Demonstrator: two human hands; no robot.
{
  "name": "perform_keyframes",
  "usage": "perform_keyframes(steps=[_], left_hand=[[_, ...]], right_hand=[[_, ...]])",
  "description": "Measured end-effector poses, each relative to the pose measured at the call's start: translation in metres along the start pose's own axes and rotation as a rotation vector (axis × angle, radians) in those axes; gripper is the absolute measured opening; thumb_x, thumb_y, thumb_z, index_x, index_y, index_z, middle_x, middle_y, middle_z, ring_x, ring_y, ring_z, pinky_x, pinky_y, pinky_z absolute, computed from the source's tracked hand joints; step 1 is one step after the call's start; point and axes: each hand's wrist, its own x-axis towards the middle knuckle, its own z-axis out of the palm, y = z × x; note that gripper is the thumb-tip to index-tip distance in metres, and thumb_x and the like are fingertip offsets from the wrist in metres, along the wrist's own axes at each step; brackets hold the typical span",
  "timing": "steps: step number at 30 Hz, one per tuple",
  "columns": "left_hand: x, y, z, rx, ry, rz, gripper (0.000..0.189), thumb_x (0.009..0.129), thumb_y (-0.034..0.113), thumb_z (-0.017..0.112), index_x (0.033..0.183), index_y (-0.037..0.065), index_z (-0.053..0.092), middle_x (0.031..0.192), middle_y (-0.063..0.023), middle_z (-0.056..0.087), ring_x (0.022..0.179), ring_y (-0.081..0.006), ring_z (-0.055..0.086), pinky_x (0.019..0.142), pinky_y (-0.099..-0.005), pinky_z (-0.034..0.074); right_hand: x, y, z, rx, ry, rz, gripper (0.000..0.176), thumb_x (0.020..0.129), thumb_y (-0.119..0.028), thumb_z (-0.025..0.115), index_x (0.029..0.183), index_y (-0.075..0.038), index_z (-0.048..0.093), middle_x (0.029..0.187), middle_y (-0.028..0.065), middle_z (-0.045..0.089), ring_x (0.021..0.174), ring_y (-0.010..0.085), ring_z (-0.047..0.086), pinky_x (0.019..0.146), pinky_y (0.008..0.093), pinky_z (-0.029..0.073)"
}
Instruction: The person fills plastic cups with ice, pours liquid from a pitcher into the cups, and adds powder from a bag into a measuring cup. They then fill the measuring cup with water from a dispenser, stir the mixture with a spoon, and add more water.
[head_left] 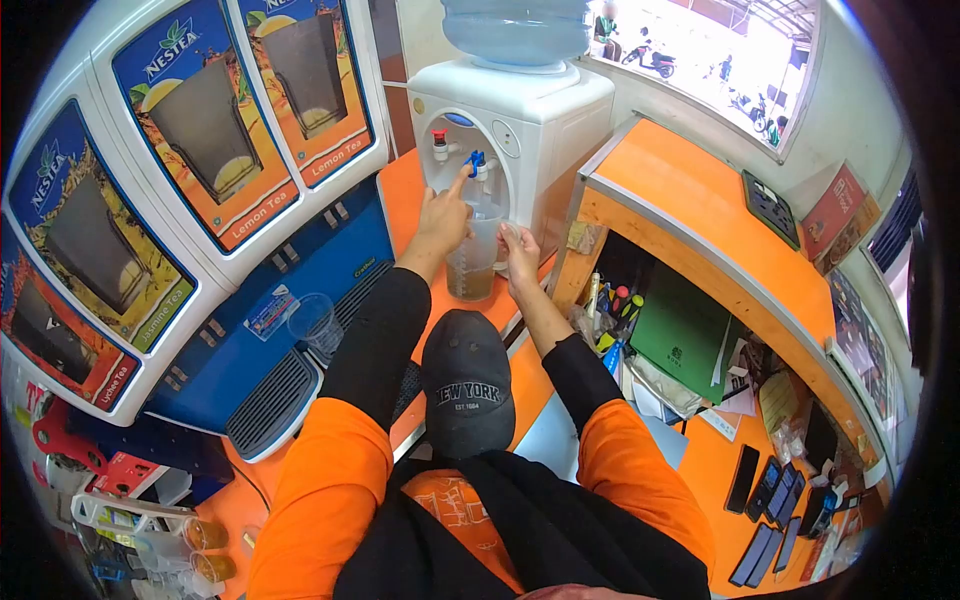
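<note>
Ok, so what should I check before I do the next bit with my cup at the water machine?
1. Cup right under the blue tap: ok.
2. Right hand has a firm grip on the side of the cup: ok.
3. Left hand has its pointing finger on the blue tap, not the red tap: ok.
4. Room left in the cup: ok, the brown drink fills only the bottom part.
5. Water running: cannot tell.
6. Cup held upright: ok.

Left hand (443, 218) raised, right hand (520, 251) curled
</note>
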Motion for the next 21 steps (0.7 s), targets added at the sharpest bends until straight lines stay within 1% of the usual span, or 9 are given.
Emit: perform_keyframes(steps=[1,4,13,21], left_hand=[[-0.0006,0.0006,-0.0004,0.004,0.003,0.002,0.020,0.061,0.020,0.079,0.077,0.009,0.073,0.149,-0.0013,0.024,0.098,-0.0239,0.059,0.085,-0.0450,0.035],[-0.0004,0.0037,-0.0025,0.030,-0.018,-0.026,0.023,0.059,0.019,0.080,0.080,0.011,0.074,0.149,-0.0018,0.024,0.097,-0.0191,0.059,0.087,-0.0398,0.034],[-0.0011,0.0027,0.0003,0.022,0.018,-0.015,0.023,0.058,0.017,0.080,0.078,0.010,0.074,0.149,-0.0034,0.026,0.097,-0.0203,0.059,0.087,-0.0394,0.034],[-0.0007,0.0028,0.0004,0.023,0.014,-0.018,0.023,0.057,0.018,0.081,0.077,0.010,0.074,0.149,-0.0038,0.026,0.097,-0.0201,0.059,0.087,-0.0399,0.034]], right_hand=[[0.0003,0.0009,-0.0005,0.007,-0.005,-0.005,0.024,0.086,-0.019,0.066,0.100,-0.001,0.056,0.090,0.0040,0.061,0.084,0.0106,0.057,0.079,0.0258,0.045],[0.0009,0.0017,-0.0011,-0.008,0.005,0.005,0.025,0.086,-0.019,0.066,0.099,-0.001,0.056,0.090,0.0042,0.061,0.083,0.0108,0.057,0.079,0.0258,0.045],[0.0000,0.0009,-0.0006,-0.026,0.018,-0.001,0.024,0.086,-0.020,0.067,0.098,-0.002,0.057,0.088,0.0039,0.062,0.081,0.0106,0.057,0.078,0.0252,0.045],[0.0000,0.0017,-0.0012,-0.012,0.003,-0.004,0.023,0.086,-0.019,0.066,0.098,-0.002,0.057,0.089,0.0038,0.062,0.083,0.0106,0.058,0.078,0.0245,0.044]])
